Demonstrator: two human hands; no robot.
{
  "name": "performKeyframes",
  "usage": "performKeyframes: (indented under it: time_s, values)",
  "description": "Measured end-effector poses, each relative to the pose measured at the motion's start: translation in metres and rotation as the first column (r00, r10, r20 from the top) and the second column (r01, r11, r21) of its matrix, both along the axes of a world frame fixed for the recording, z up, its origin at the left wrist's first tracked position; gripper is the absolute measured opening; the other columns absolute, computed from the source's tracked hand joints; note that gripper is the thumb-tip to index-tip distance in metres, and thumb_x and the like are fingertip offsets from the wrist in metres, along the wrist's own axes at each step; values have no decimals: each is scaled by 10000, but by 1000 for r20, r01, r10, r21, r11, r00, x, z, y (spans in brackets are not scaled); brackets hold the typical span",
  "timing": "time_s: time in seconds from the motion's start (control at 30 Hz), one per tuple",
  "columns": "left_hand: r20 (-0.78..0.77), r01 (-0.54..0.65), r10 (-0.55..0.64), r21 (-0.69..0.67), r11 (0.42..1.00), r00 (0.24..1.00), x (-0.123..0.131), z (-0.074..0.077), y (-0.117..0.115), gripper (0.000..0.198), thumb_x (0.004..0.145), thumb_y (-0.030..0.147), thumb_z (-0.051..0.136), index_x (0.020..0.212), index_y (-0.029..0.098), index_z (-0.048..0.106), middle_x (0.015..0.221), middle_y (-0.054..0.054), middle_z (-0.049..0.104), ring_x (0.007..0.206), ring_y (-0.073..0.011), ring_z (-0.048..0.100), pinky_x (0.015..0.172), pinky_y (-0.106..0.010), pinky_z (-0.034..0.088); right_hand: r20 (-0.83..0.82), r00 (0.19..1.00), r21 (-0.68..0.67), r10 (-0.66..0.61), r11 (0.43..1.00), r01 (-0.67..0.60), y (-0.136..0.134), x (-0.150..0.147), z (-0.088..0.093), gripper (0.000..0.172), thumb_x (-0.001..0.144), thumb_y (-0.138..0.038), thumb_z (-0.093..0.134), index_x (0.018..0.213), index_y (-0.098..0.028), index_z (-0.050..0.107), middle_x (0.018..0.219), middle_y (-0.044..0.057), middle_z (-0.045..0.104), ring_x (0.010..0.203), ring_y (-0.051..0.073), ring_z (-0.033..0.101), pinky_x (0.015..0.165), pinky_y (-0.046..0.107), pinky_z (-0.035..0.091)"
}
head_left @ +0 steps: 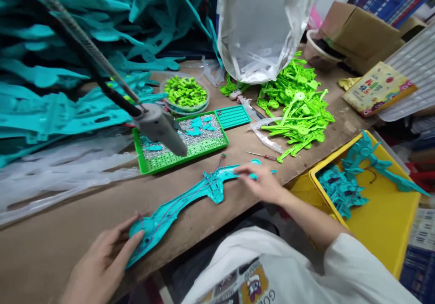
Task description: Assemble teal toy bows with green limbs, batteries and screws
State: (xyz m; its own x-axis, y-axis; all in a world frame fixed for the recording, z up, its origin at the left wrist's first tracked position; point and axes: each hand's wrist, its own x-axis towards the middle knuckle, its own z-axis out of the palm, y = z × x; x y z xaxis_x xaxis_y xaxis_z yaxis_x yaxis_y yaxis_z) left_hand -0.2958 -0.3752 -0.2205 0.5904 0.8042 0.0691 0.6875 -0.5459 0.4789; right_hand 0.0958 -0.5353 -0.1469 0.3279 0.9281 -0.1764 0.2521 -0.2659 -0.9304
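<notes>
Turquoise plastic shell (186, 197) on brown workbench (102, 204). My left hand (105, 254) grasps its broad end; right hand (261, 182) at narrow end, pinch unclear. Likely light, stiff; grip edges, spare thin wires (167, 214).

The long, curved teal shell (190, 194), hollow side up with thin wires (169, 210) running along it, stretches aslant on the near side of the tray (190, 155), apart from it.
</notes>
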Motion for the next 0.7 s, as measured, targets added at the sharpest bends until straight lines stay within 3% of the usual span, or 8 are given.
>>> performKeyframes:
  time_s: [0.03,0.07,0.13,0.27,0.37,0.47,0.53,0.7]
  values:
    - [-19,8,-7,63,998,1000,5,3,-1,404,1006,576,453,1288,346,629,1183,-54,739,1053,-302,719,875,-503,614,356,933,-23,-51,998,63,-5,29,1,266,985,-271,566,1190,-276,735,1259,61,735,1196,227,668,1061,380,498]
    - [-19,11,-9,92,996,1000,13,7,-4,437,1007,581,440,1312,321,614,1227,-93,714,1136,-339,685,940,-558,581,628,778,-106,-13,989,102,-8,55,1,307,983,-215,531,1214,-287,719,1288,65,723,1198,225,659,1039,361,506]
    - [19,37,-40,149,988,999,37,11,-12,544,991,621,441,1377,261,573,1319,-162,660,1254,-394,612,1030,-620,511,746,666,-167,26,975,149,-10,94,-6,311,929,-120,545,1155,-219,734,1261,138,720,1167,278,650,1018,407,488]
    - [48,140,-154,223,965,987,94,6,-34,734,961,652,510,1514,175,442,1457,-207,572,1351,-399,540,1105,-584,452,795,589,-257,142,960,114,5,116,-21,258,857,-78,572,1006,-196,746,1056,133,748,985,269,671,844,367,484]
    - [22,169,-182,271,947,983,123,-6,-45,663,999,558,523,1529,173,420,1450,-180,597,1343,-361,557,1147,-563,401,823,543,-250,165,965,85,34,112,-19,236,889,-144,573,1048,-208,736,1048,106,745,959,254,662,793,336,456]
    - [28,157,-175,318,935,984,133,-15,-47,565,1018,442,551,1505,174,448,1408,-158,636,1295,-317,597,1171,-533,375,872,477,-122,110,993,-6,73,106,-9,253,928,-156,548,1105,-202,723,1096,98,736,1014,242,638,844,328,437]
    - [32,134,-154,333,933,988,134,-17,-46,543,1018,393,569,1498,165,456,1371,-153,659,1252,-301,620,1155,-507,391,890,439,-65,126,986,-152,100,99,-5,255,953,-151,529,1098,-199,733,1082,94,731,1017,234,618,884,330,423]
    - [34,96,-116,367,925,993,136,-16,-44,491,1025,342,559,1472,149,491,1255,-139,708,1130,-285,658,1083,-469,438,902,325,-148,284,911,-385,144,78,-8,259,974,-162,524,1065,-204,763,1057,104,720,983,240,585,865,346,402]
